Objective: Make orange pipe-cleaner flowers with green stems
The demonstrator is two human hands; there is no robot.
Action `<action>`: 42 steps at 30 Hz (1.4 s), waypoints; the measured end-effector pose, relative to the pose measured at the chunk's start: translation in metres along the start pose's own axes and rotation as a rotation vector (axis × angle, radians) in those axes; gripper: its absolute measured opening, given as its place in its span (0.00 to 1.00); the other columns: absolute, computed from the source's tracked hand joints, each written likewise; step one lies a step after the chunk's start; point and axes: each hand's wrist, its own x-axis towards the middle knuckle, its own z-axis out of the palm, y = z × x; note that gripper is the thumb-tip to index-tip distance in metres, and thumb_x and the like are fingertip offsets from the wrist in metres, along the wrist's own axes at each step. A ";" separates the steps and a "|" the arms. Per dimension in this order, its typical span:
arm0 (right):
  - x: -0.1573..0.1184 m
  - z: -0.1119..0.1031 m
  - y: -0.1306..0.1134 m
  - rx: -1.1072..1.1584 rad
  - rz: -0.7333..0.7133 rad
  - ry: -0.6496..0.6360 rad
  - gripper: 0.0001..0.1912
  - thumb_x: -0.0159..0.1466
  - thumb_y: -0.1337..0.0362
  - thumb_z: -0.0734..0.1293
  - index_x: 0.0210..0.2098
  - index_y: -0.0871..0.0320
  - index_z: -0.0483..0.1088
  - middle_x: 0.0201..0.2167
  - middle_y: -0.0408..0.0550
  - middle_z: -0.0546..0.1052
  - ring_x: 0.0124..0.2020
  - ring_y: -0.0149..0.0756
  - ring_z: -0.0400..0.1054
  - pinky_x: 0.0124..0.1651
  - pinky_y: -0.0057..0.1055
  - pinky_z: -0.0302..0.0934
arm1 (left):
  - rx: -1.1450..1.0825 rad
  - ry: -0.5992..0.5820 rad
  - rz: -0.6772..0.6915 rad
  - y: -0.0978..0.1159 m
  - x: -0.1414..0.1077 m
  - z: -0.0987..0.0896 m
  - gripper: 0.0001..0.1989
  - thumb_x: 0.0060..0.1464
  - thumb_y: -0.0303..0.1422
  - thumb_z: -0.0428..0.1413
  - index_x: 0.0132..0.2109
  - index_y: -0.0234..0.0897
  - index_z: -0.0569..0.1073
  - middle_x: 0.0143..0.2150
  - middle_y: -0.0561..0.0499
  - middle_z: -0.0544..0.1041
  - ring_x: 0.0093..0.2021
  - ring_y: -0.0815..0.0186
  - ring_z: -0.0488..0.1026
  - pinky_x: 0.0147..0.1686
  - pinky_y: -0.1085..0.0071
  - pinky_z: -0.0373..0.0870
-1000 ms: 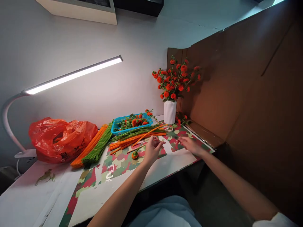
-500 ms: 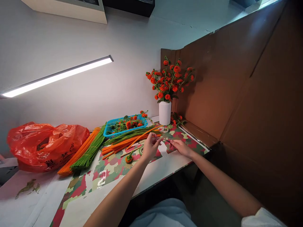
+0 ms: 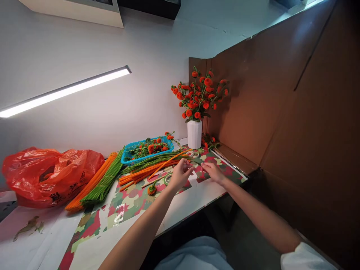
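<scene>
My left hand (image 3: pixel 182 174) is closed in a pinch above the patterned mat; whatever lies between its fingertips is too small to name. Just to the right, my right hand (image 3: pixel 213 172) has its fingers pressed together and points toward the left one, with a narrow gap between them. A thin dark shape shows by its fingertips, too unclear to name. Below and left of my left hand are a green tape roll (image 3: pixel 168 179), partly hidden, and a single orange fuzzy flower head (image 3: pixel 152 189). Orange and green pipe cleaners (image 3: pixel 140 174) lie beside them.
A blue basket (image 3: pixel 123 156) of orange flowers stands against the wall. Behind my hands is a white ribbed vase (image 3: pixel 194 135) with orange flowers. Pipe cleaner bundles (image 3: pixel 102 183) and a red plastic bag (image 3: pixel 53 176) lie left. A cardboard panel (image 3: pixel 253 101) bounds the right side.
The thin dark tool that showed at my right fingertips is now hard to see. Both hands stay nearly in place, and the view has shifted slightly.
</scene>
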 end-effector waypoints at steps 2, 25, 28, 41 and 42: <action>0.008 -0.021 0.003 -0.073 0.015 0.115 0.24 0.63 0.47 0.53 0.28 0.58 0.69 0.23 0.44 0.70 0.26 0.34 0.63 0.29 0.28 0.53 | 0.002 0.006 -0.016 0.004 0.000 -0.001 0.17 0.50 0.42 0.59 0.35 0.39 0.59 0.28 0.53 0.76 0.27 0.67 0.74 0.28 0.72 0.67; 0.008 0.119 -0.104 0.298 -0.374 -0.575 0.21 0.55 0.50 0.69 0.42 0.57 0.74 0.37 0.49 0.77 0.38 0.39 0.71 0.40 0.35 0.66 | -0.035 0.508 0.095 0.034 -0.096 -0.095 0.15 0.46 0.38 0.63 0.40 0.37 0.72 0.35 0.48 0.79 0.36 0.63 0.76 0.35 0.71 0.71; 0.007 0.146 -0.109 0.465 -0.283 -0.530 0.20 0.56 0.49 0.68 0.30 0.61 0.74 0.25 0.47 0.76 0.28 0.34 0.69 0.34 0.31 0.65 | -0.027 0.516 0.095 0.031 -0.090 -0.114 0.19 0.46 0.39 0.63 0.44 0.37 0.71 0.35 0.48 0.79 0.35 0.62 0.77 0.34 0.69 0.71; 0.002 0.141 -0.083 0.276 -0.461 -0.117 0.10 0.58 0.59 0.66 0.27 0.58 0.74 0.26 0.46 0.77 0.30 0.36 0.70 0.36 0.31 0.64 | 0.535 0.104 0.083 0.004 -0.091 -0.137 0.12 0.48 0.37 0.58 0.41 0.38 0.75 0.38 0.49 0.73 0.32 0.68 0.69 0.29 0.74 0.66; 0.003 0.140 -0.082 0.270 -0.478 -0.113 0.09 0.58 0.59 0.67 0.27 0.57 0.74 0.27 0.47 0.77 0.31 0.37 0.70 0.37 0.32 0.64 | 0.567 0.094 0.090 0.003 -0.090 -0.137 0.11 0.49 0.37 0.57 0.39 0.38 0.76 0.37 0.49 0.73 0.30 0.69 0.68 0.28 0.74 0.66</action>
